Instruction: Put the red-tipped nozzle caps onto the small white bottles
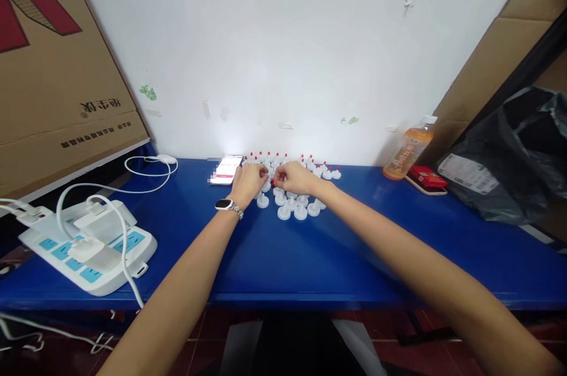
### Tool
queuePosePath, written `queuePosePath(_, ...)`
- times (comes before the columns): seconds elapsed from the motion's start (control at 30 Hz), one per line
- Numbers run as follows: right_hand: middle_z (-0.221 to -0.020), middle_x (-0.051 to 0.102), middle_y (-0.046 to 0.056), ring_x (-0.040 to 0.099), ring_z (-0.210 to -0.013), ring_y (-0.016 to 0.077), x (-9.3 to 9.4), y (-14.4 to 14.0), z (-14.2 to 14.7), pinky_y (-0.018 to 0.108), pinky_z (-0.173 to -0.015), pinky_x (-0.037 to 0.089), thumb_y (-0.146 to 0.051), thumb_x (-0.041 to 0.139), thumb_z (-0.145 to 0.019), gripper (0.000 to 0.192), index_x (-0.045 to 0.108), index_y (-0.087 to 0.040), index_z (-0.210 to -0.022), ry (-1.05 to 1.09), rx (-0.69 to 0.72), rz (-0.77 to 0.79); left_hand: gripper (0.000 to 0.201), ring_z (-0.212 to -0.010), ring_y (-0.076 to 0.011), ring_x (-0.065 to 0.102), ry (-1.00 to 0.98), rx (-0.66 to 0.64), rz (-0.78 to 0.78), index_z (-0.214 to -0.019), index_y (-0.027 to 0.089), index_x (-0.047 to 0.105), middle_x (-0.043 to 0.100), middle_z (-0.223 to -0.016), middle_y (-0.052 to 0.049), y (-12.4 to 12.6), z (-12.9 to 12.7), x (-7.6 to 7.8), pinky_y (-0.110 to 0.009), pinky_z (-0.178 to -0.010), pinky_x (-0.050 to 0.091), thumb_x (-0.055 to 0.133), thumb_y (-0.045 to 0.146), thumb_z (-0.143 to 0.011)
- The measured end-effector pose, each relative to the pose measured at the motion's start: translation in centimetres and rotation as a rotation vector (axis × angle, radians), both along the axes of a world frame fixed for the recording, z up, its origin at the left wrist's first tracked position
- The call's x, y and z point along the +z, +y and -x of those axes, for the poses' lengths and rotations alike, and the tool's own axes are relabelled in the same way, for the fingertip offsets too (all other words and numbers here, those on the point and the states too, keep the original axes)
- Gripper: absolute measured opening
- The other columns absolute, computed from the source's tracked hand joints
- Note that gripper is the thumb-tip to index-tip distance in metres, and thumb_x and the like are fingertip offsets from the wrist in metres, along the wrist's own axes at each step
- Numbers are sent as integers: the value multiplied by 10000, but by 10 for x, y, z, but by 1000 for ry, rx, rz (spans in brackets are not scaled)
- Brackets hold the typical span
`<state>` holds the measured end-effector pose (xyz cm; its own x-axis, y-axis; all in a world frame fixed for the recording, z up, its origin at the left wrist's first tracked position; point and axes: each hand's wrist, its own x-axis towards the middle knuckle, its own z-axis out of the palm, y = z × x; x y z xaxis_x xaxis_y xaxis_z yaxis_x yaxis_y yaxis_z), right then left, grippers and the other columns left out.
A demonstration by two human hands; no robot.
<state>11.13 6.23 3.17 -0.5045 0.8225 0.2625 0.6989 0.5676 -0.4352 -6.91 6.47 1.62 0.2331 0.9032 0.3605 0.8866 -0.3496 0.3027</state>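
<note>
My left hand [250,180], with a watch on its wrist, is closed in a pinch over the group of white nozzle caps; what its fingertips hold is hidden. Close beside it, the thumb and fingers of my right hand [292,177] are pinched at a small red tip [273,183]. White nozzle caps without red tips [300,212] stand on the near side of my hands. Behind them, against the wall, are several white nozzle caps with red tips [277,159]. A lit phone [227,169] lies just left of my left hand.
A white power strip [106,275] with chargers and cables occupies the blue table's [283,270] left end. On the right are an orange drink bottle [408,150], a red box [426,177] on a phone-like slab, and a dark plastic bag [500,157]. Cardboard [66,87] stands left.
</note>
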Motion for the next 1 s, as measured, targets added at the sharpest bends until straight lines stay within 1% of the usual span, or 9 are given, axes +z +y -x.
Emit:
queuePosePath(0.17,-735,728,30,645,-693,153,-1,4,11,235,-648,429,-100,612,-793,136,713,-178,-747,-16,-47,-17,199,-1054,-278,684,3,6,-4,-1051,219,748,795,-1033,-67,-3,1,3,-395,-956,461,603,275,-928)
queuePosePath(0.3,-732,728,31,648,-700,158,-1,4,13,240,-657,433,-101,620,-792,131,712,-180,-743,0,-74,12,191,-1058,-277,673,14,-3,-2,-1033,220,743,791,-1036,-65,-5,0,3,-398,-965,451,591,293,-943)
queuePosePath(0.4,-752,735,38,653,-720,167,-1,3,14,251,-681,435,-98,625,-793,131,712,-183,-744,-28,-99,14,235,-1116,-294,640,18,-7,-28,-1085,202,725,755,-1118,-94,-7,2,4,-408,-975,448,587,336,-950)
queuePosePath(0.5,-801,746,39,659,-745,179,-2,-1,12,271,-710,429,-160,672,-813,99,729,-184,-891,-17,-151,-39,296,-1108,-301,624,-5,-20,-68,-1091,184,718,705,-1132,-123,-10,9,7,-404,-926,465,577,404,-952)
queuePosePath(0.57,-782,739,23,658,-733,183,-4,-6,8,280,-717,425,-266,693,-850,222,708,-190,-1058,55,-193,-84,311,-1006,-275,642,-40,-72,-42,-1040,189,726,702,-1048,-104,-12,17,10,-372,-838,480,583,448,-940)
queuePosePath(0.63,-726,716,2,650,-704,177,-8,-13,1,280,-713,423,-345,647,-904,286,674,-191,-1144,165,-240,-120,318,-881,-235,648,-82,-144,27,-979,198,733,707,-955,-73,-13,25,12,-333,-750,478,612,484,-911)
queuePosePath(0.73,-690,690,-6,621,-661,156,-13,-25,-9,272,-690,413,-329,585,-933,202,704,-185,-1010,265,-266,-135,274,-776,-197,644,-132,-213,109,-932,197,741,721,-882,-47,-13,30,12,-302,-680,467,649,449,-878)
queuePosePath(0.83,-694,691,-2,595,-645,144,-17,-33,-16,273,-692,404,-304,627,-889,166,727,-182,-837,238,-198,-107,172,-764,-189,657,-143,-233,126,-910,180,746,740,-868,-51,-14,28,12,-294,-670,473,639,309,-868)
queuePosePath(1.0,-759,737,-6,623,-708,144,-19,-39,-18,294,-796,413,-257,690,-833,101,762,-196,-865,183,-137,-75,149,-792,-196,676,-141,-246,135,-906,162,751,752,-868,-64,-17,19,10,-288,-701,506,626,229,-860)
